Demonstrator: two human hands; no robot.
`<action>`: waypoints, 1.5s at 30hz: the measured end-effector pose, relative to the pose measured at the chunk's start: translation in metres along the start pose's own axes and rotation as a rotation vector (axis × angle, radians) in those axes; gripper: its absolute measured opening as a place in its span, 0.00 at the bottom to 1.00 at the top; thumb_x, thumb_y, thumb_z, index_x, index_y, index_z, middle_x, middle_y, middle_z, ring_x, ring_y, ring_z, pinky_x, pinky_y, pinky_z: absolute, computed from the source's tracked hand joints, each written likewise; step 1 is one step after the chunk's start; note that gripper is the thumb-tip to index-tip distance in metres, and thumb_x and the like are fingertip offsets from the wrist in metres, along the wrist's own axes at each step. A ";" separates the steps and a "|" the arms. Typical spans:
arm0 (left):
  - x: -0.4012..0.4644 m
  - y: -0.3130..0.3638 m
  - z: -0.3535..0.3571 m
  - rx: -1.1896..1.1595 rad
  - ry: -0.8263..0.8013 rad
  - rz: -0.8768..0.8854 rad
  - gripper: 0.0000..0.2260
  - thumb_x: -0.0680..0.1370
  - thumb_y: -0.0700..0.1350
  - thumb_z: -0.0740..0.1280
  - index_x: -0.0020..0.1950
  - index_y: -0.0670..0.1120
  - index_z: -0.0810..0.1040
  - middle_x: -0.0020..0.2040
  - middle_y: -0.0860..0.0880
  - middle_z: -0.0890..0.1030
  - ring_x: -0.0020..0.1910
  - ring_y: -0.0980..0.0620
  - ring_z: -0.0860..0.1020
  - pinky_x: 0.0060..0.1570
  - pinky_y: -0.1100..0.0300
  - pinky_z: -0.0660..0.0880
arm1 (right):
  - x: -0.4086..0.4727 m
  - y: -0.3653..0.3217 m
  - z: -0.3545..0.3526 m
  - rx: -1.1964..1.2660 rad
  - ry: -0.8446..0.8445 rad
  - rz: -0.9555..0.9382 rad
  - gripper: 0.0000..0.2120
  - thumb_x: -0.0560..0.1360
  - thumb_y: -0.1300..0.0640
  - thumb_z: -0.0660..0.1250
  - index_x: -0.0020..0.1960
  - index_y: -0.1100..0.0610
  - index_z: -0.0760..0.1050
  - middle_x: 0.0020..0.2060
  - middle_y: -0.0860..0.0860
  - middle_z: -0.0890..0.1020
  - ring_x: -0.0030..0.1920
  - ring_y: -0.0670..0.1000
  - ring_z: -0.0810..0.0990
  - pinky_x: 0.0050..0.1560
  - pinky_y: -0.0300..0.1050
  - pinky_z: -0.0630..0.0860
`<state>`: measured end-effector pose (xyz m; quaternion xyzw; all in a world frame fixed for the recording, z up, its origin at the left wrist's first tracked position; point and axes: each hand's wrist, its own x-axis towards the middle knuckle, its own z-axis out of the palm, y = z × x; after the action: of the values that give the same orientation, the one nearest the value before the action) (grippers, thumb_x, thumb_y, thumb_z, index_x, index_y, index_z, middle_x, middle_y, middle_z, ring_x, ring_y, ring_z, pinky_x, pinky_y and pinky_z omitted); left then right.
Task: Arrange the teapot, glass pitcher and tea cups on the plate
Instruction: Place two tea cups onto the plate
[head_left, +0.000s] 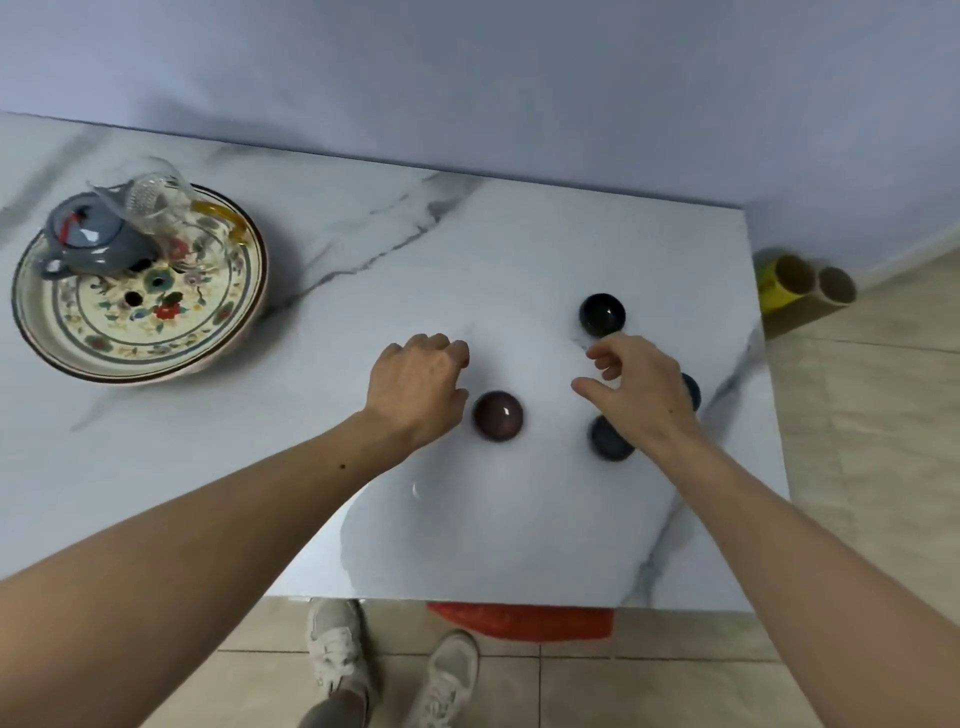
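A floral plate (171, 353) lies at the table's left, holding a grey-blue teapot (91, 244) and a glass pitcher (156, 208) with an amber handle. Several small tea cups stand on the marble table: a maroon cup (497, 415), a black cup (602, 313), a dark blue cup (608, 441) and another partly hidden behind my right hand. My left hand (415, 387) hovers just left of the maroon cup, fingers curled, holding nothing. My right hand (639, 389) is over the blue cups, fingers spread, empty.
The white marble table (363, 249) ends at its right edge near two cardboard tubes (810, 283) on the floor. A red object (519, 621) shows under the front edge, beside my shoes (337, 654). A blue wall stands behind.
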<state>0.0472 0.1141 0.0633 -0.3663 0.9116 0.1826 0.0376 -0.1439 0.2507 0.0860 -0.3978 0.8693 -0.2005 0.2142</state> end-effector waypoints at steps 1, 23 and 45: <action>-0.002 0.009 0.007 -0.008 -0.010 -0.003 0.15 0.73 0.48 0.66 0.59 0.47 0.75 0.54 0.48 0.80 0.54 0.45 0.75 0.46 0.55 0.68 | -0.005 0.012 -0.002 -0.001 0.006 0.010 0.15 0.69 0.53 0.73 0.53 0.52 0.76 0.48 0.49 0.79 0.45 0.48 0.78 0.49 0.51 0.77; 0.001 0.027 0.103 0.006 -0.012 -0.047 0.31 0.65 0.57 0.74 0.64 0.46 0.70 0.60 0.45 0.75 0.59 0.43 0.71 0.53 0.49 0.71 | -0.034 0.111 0.065 -0.017 0.021 0.167 0.35 0.61 0.50 0.79 0.63 0.54 0.68 0.59 0.51 0.72 0.59 0.54 0.71 0.49 0.50 0.73; -0.051 -0.051 -0.011 0.072 0.098 -0.172 0.28 0.64 0.61 0.73 0.57 0.47 0.75 0.53 0.48 0.79 0.54 0.45 0.74 0.51 0.52 0.69 | -0.008 -0.047 0.050 -0.111 -0.064 -0.103 0.33 0.60 0.52 0.80 0.61 0.53 0.71 0.56 0.50 0.75 0.57 0.53 0.73 0.46 0.48 0.73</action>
<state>0.1198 0.1093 0.0685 -0.4499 0.8837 0.1275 0.0218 -0.0844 0.2198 0.0706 -0.4596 0.8500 -0.1499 0.2091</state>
